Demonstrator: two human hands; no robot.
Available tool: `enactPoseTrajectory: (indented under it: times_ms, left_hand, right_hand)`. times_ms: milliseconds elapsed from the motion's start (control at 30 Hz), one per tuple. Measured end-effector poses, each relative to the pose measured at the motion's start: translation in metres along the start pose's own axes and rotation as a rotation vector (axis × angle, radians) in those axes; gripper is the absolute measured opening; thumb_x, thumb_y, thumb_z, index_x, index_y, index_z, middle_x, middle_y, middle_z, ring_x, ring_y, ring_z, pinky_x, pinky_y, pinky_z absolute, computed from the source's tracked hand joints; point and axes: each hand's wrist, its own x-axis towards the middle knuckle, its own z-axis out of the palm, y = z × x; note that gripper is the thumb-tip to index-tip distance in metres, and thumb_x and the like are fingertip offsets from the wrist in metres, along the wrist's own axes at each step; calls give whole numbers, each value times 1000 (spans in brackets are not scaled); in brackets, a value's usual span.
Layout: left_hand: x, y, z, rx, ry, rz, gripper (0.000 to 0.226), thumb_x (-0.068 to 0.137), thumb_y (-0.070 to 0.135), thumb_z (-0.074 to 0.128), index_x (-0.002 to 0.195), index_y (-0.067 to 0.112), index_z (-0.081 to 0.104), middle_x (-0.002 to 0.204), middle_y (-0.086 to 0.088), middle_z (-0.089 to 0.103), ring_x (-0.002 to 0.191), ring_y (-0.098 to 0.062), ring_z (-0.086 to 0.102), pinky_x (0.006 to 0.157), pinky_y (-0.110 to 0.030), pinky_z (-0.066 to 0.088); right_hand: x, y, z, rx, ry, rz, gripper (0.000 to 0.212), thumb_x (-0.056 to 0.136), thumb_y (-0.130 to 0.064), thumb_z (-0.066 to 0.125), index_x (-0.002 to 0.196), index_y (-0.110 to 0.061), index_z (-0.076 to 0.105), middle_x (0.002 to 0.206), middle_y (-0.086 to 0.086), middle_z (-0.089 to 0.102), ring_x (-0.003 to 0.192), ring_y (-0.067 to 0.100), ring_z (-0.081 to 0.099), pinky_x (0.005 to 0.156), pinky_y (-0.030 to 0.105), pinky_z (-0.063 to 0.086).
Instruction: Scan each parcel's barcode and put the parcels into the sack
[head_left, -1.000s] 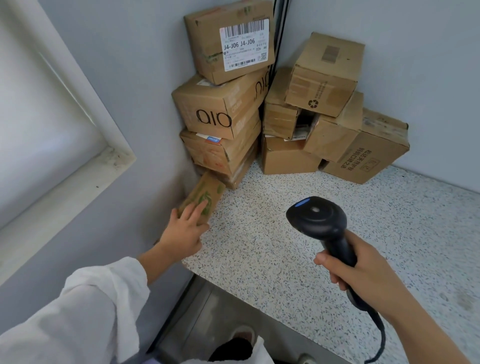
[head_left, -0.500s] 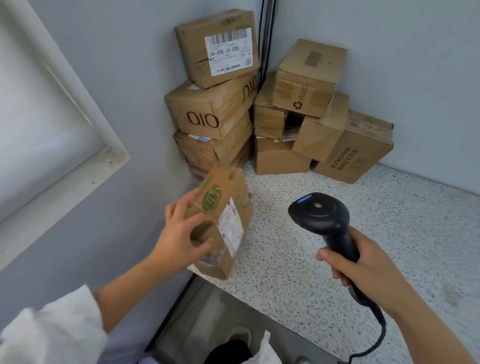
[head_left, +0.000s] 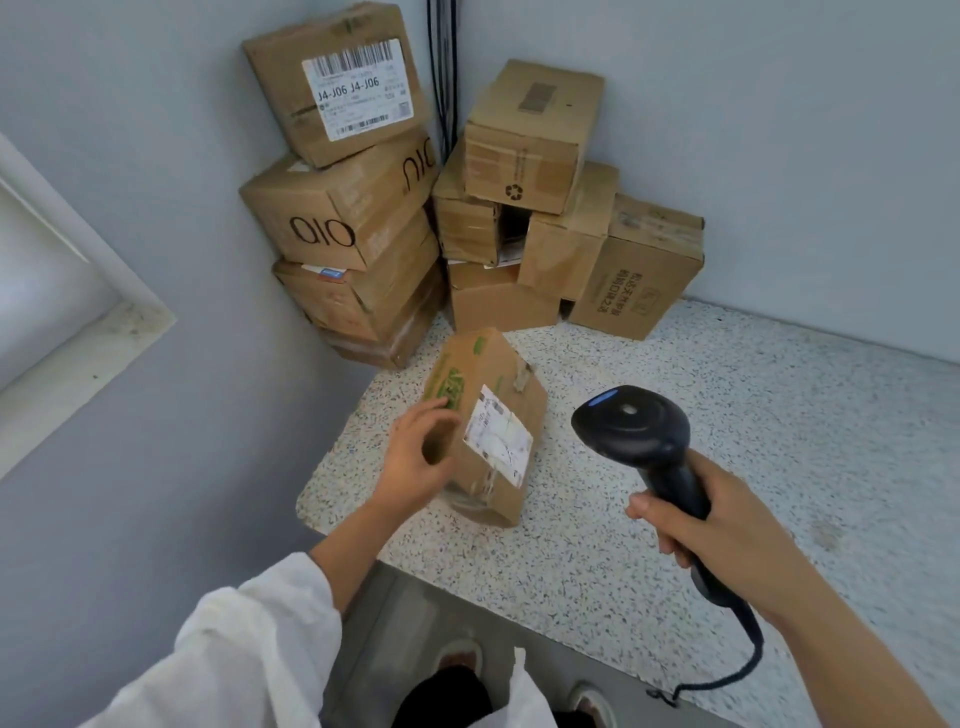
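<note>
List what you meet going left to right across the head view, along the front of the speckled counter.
White sleeve → left hand → green-printed parcel that it grips, white label facing up → black barcode scanner → right hand holding the scanner's handle.

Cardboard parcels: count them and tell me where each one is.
10. One parcel, gripped by the left hand, at the counter's front; four stacked against the left wall; five heaped in the corner beside them. More may hide behind.
</note>
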Motion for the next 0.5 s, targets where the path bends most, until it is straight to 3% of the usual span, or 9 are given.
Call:
enactPoseTrajectory:
  times_ms: [67, 133, 233, 333, 400, 500]
  left_hand:
    - [-2, -9, 5, -87, 17, -135, 48, 80, 6, 67, 124, 20, 52, 130, 2, 46, 119, -13, 42, 104, -37, 39]
    - [-9, -22, 19, 51, -68, -192, 59, 82, 10, 69, 136, 18, 45, 135, -2, 47, 120, -13, 45, 103, -35, 41]
    - [-21, -28, 45, 237, -243, -141, 60, 79, 33, 70, 135, 21, 49, 135, 3, 51, 126, -18, 42, 108, -35, 28]
    - [-21, -17, 58, 220, -185, -103, 52, 81, 34, 68, 129, 19, 54, 130, 1, 53, 118, -16, 48, 104, -27, 33]
    - [-14, -13, 57, 268, -136, -118, 55, 84, 28, 68, 134, 19, 49, 140, -3, 41, 124, -17, 43, 103, -27, 36]
    - [3, -17, 49, 387, -167, -262, 73, 79, 28, 74, 142, 20, 36, 150, -7, 17, 136, -26, 26, 111, -38, 31]
  right_hand:
    - [-3, 2, -3, 0, -1, -3, 14, 82, -19, 69, 87, -12, 58, 55, -4, 56, 42, 1, 52, 46, 15, 44]
    - [-5, 4, -6, -7, -2, -9, 15, 82, -19, 69, 86, -12, 57, 54, -4, 56, 42, 1, 52, 46, 14, 44]
    - [-9, 7, -13, 0, 8, -2, 13, 83, -18, 68, 87, -11, 57, 55, -3, 57, 41, 1, 52, 46, 14, 44]
    - [-12, 11, -19, -3, 25, 15, 13, 83, -19, 68, 87, -13, 57, 57, -1, 58, 42, 1, 52, 46, 15, 44]
    - [-14, 13, -22, -9, 34, 23, 14, 82, -20, 68, 87, -13, 57, 55, -3, 58, 42, 1, 53, 46, 14, 44]
    - [-17, 16, -25, -15, 41, 37, 14, 82, -22, 69, 86, -15, 57, 52, -4, 57, 42, 1, 52, 46, 14, 44]
